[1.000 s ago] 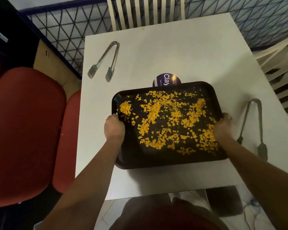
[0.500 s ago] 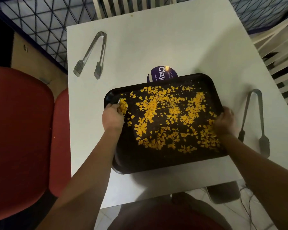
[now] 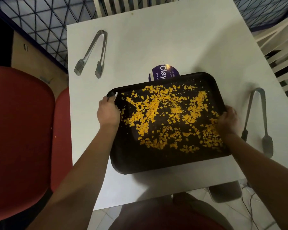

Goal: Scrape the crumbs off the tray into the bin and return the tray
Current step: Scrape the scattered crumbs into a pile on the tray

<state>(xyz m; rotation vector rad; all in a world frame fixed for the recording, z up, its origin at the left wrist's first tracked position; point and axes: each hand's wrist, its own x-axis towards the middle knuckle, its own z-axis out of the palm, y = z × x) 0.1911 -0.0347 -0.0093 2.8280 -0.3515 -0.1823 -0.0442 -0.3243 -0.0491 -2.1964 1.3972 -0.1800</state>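
Left hand (image 3: 107, 112) and right hand (image 3: 227, 121) gripping side rims of black rectangular plastic tray (image 3: 140, 161) near counter's front edge. Yellow crumbs (image 3: 166, 117) all aboard; binning, return pending.

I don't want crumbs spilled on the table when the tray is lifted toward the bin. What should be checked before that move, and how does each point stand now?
1. Left hand grips the tray at its left rim: ok.
2. Right hand grips the right rim: ok.
3. Crumbs lie inside the rim, none seen on the white table: ok.
4. Tray level: cannot tell.
5. Right tongs lie beside the right hand, close enough to be knocked: not ok.
6. Bin's place and the way to it: cannot tell; a dark container shows under the table's near right corner.
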